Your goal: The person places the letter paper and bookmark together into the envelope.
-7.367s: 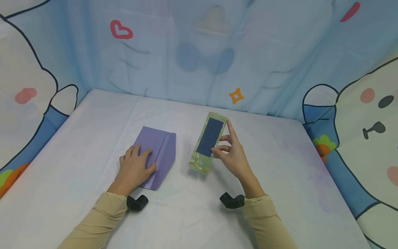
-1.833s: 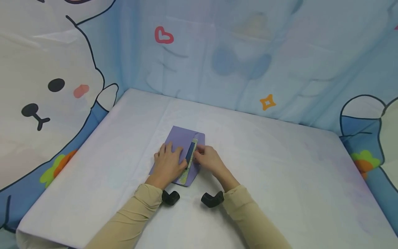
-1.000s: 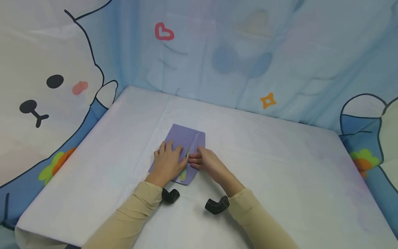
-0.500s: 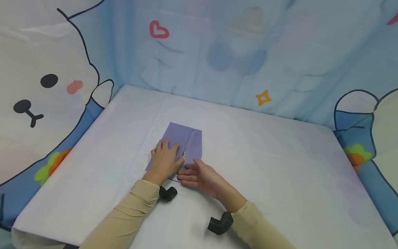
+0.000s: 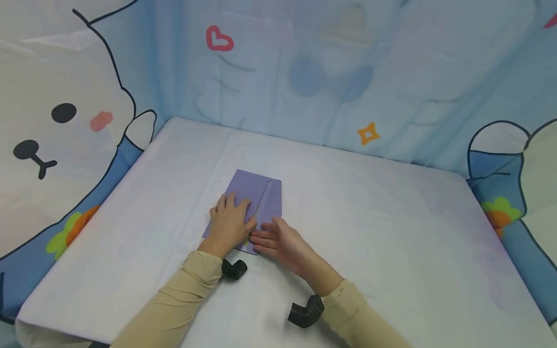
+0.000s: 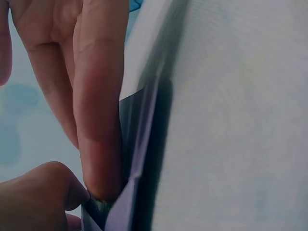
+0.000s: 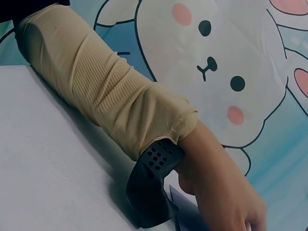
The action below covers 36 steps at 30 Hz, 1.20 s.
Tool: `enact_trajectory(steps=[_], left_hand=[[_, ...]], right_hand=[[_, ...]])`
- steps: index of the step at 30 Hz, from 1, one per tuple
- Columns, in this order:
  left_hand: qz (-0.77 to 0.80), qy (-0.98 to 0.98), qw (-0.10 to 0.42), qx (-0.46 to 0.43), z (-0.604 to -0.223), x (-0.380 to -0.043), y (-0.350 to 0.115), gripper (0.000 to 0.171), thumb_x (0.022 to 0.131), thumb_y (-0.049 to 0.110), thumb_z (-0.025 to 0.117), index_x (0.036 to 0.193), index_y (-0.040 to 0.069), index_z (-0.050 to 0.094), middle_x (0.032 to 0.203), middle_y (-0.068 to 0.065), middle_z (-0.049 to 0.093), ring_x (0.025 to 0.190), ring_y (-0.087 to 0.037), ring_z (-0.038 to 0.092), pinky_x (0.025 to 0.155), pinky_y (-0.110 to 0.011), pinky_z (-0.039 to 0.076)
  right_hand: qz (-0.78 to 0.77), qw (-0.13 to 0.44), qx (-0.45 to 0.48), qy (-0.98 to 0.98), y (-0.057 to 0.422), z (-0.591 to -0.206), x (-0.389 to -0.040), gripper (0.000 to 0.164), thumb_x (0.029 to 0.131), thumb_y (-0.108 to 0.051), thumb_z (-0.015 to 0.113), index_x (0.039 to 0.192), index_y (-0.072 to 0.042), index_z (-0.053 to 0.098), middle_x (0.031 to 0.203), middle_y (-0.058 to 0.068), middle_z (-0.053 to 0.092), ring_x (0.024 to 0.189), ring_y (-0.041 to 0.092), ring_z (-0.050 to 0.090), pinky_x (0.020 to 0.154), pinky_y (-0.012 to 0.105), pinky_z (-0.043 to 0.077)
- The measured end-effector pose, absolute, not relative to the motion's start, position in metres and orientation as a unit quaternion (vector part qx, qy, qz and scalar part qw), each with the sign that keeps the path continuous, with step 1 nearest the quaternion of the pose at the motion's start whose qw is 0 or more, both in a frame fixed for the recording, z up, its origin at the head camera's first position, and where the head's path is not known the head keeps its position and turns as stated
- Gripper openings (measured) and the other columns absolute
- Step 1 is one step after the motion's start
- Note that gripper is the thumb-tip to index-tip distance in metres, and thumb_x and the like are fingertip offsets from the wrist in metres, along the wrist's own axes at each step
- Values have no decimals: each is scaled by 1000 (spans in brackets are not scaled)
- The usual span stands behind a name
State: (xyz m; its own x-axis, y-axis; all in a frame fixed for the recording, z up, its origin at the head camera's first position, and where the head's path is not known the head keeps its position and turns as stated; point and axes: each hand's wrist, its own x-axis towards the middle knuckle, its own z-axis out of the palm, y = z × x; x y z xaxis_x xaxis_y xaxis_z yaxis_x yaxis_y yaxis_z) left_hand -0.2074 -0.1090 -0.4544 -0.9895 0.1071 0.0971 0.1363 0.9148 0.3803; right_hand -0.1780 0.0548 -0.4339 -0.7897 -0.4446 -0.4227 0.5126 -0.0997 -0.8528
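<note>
A lilac paper envelope point(image 5: 249, 185) lies on the white-covered table, its lengthwise slit running toward me. Spread across its left part, my left hand point(image 5: 227, 224) rests on the paper, thumb close to the slit. At the near right part is my right hand point(image 5: 283, 244), palm turned sideways, its straight fingertips touching the slit. Only a small green bit of the patterned packet point(image 5: 246, 240) shows there; the rest is hidden inside the envelope. In the left wrist view, a fingertip presses down at the dark green edge point(image 6: 98, 207) between the paper folds.
A black wrist camera point(image 5: 234, 269) sits at the left cuff and another black camera point(image 5: 306, 311) at the right cuff. Behind the table point(image 5: 370, 217) hangs a blue cartoon curtain point(image 5: 270, 72). The table's left edge slopes down beside a printed white bear point(image 5: 65, 159).
Earlier my right hand held the green packet with its dark blue panel beside the envelope. It has since slid into the slit, and the right hand has moved to the near end.
</note>
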Motion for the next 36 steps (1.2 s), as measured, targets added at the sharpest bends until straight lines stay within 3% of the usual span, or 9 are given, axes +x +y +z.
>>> enact_trajectory(steps=[13, 28, 36], left_hand=[[-203, -976, 28, -69, -456, -203, -102, 47, 87, 34, 54, 130, 14, 56, 143, -22, 40, 136, -44, 30, 95, -61, 34], [-228, -971, 14, -68, -453, -201, -111, 47, 87, 32, 54, 130, 14, 56, 147, -21, 37, 137, -45, 29, 99, -61, 31], [-222, -973, 17, -67, -459, -206, -119, 47, 89, 35, 56, 130, 12, 56, 145, -23, 38, 136, -45, 29, 98, -60, 31]], right_hand=[[-769, 304, 101, 553, 57, -439, -196, 61, 102, -39, 19, 147, 2, 21, 144, 30, 37, 133, 39, 41, 108, 44, 36], [-820, 308, 108, 470, 44, -450, -193, 61, 103, -38, 18, 146, 5, 16, 150, 35, 21, 140, 44, 26, 113, 48, 26], [-780, 280, 71, 555, 56, -449, -190, 54, 103, -32, 23, 142, 4, 31, 143, 28, 41, 132, 38, 44, 107, 43, 37]])
